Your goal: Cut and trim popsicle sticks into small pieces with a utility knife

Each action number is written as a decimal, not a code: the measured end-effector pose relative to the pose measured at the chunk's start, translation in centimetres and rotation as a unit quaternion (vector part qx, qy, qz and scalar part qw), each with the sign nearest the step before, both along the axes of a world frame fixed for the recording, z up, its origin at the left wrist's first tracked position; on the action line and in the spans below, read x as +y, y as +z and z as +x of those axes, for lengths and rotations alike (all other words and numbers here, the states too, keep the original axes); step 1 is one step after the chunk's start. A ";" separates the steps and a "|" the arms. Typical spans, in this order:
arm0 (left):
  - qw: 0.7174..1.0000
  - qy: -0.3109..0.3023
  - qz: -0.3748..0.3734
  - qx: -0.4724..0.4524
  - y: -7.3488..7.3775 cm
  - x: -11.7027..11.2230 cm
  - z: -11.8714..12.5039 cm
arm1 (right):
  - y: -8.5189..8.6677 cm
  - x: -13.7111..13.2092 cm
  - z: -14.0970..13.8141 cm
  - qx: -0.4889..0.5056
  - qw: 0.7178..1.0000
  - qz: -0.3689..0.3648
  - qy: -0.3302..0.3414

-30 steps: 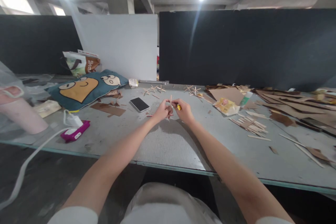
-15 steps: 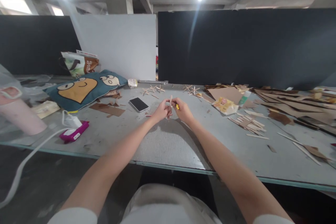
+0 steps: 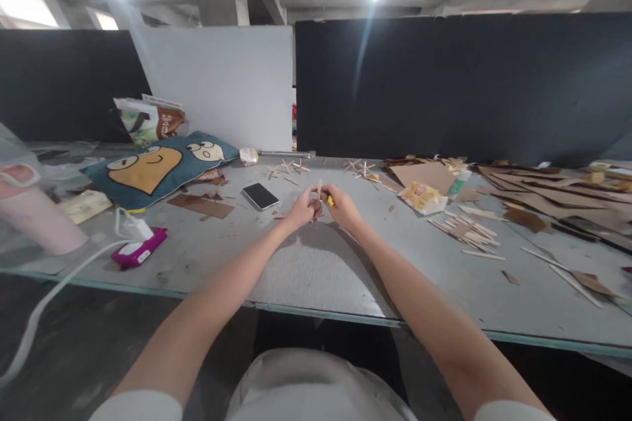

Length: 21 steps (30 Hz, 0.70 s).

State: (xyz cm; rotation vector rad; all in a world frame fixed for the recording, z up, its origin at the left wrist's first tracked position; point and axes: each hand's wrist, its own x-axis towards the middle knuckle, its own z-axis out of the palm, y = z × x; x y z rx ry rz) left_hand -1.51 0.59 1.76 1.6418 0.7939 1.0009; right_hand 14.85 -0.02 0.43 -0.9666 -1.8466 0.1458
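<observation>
My left hand (image 3: pixel 300 208) is closed around a thin wooden craft stick (image 3: pixel 320 189), which points upward between my hands. Beside it, my right hand (image 3: pixel 343 205) grips a small bright yellow object (image 3: pixel 330 200), mostly hidden by the fingers; its kind is not clear. The fingertips of both hands meet near the stick. A small brown piece (image 3: pixel 316 212) shows below them, partly covered. Close to my left hand lie a thin reddish stick (image 3: pixel 279 217) and a phone (image 3: pixel 260 197). Star-like crossed stick pieces (image 3: pixel 352 164) sit farther back.
To the right are a bundle of craft sticks (image 3: pixel 467 231), a yellow packet (image 3: pixel 423 198), a glue tube (image 3: pixel 459 183) and cardboard sheets (image 3: pixel 533 191). On the left stand a pillow (image 3: pixel 170 168), a magenta power strip (image 3: pixel 143 251) and a pink tumbler (image 3: pixel 44 214). The table edge (image 3: pixel 326 314) runs in front.
Both hands stay together in nearly the same place, with only slight finger movement around the stick. The whole view has shifted a little.
</observation>
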 end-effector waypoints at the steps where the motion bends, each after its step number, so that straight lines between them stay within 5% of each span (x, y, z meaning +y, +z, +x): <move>1: 1.000 0.000 0.000 0.000 0.0 0.0 0.0 | 0.0 0.0 0.0 -0.001 1.000 -0.001 -0.001; 21: 0.999 0.010 0.038 0.001 0.0 -0.3 0.0 | 0.8 -0.9 0.3 -0.038 0.999 -0.015 0.003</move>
